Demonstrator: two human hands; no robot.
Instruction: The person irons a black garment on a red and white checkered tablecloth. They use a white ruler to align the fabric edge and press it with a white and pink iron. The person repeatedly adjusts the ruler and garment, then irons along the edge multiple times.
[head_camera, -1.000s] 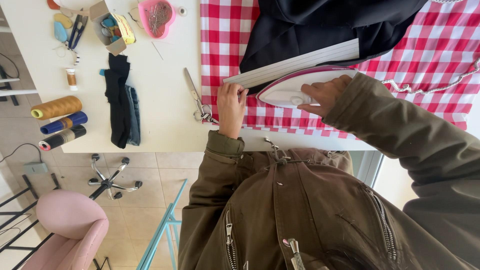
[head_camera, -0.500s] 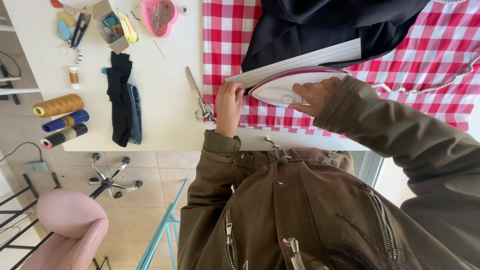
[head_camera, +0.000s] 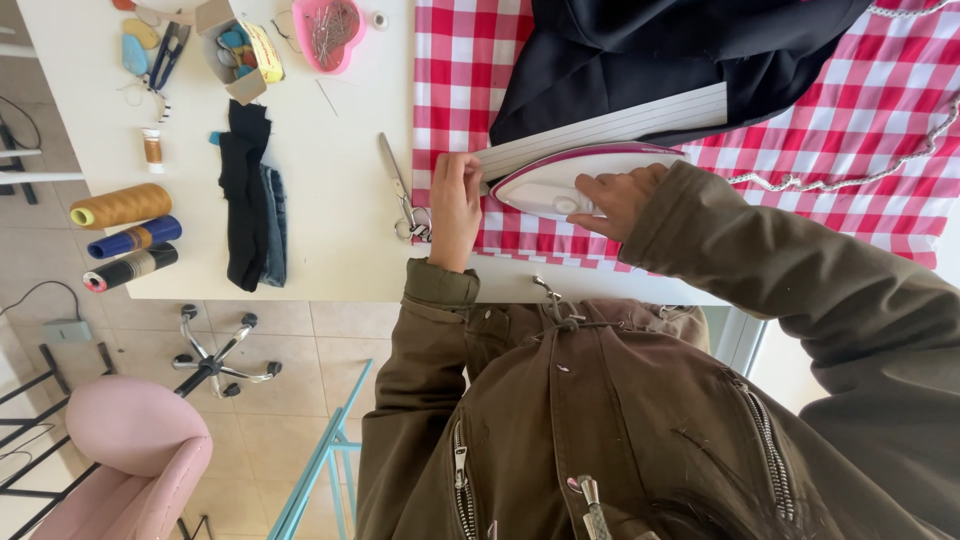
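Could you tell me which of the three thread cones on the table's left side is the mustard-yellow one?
The largest thread cone, farthest from the table edge; the blue cone and black cone lie nearer it.

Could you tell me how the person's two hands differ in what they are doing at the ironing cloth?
The right hand grips the pink and white iron; the left hand holds nothing. The left hand lies flat on the red checked cloth, fingers extended; the right hand's fingers curl. Both wear olive jacket sleeves.
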